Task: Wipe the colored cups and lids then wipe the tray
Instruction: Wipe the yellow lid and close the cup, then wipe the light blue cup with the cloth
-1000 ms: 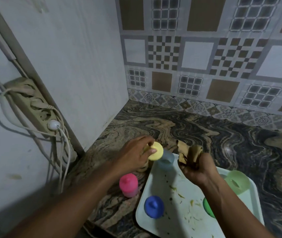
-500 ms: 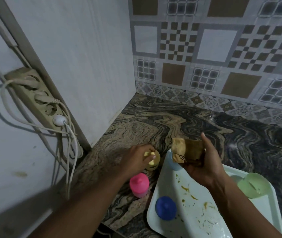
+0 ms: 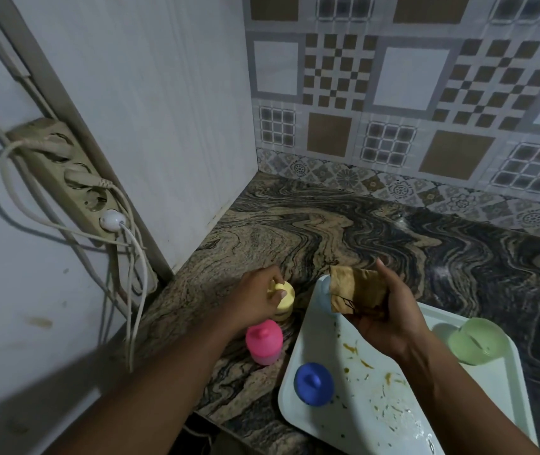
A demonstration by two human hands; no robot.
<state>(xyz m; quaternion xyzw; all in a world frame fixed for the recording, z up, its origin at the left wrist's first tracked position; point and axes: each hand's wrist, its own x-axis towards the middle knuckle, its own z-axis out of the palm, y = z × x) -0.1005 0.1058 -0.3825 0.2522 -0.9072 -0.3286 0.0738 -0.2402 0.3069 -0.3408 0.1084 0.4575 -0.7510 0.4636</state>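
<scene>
Since a moment ago the left hand (image 3: 257, 298) has brought the yellow lid (image 3: 286, 295) down onto the yellow cup (image 3: 283, 314) on the bench (image 3: 295, 231), just left of the tray (image 3: 508, 389), and pinches it. Above the tray's far corner the right hand (image 3: 393, 320) grips a brown cloth (image 3: 357, 289).

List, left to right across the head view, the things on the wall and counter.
power strip → pink cup → blue lid → cloth → green cup. The yellow cup is left out because it overlaps the pink cup sideways.
</scene>
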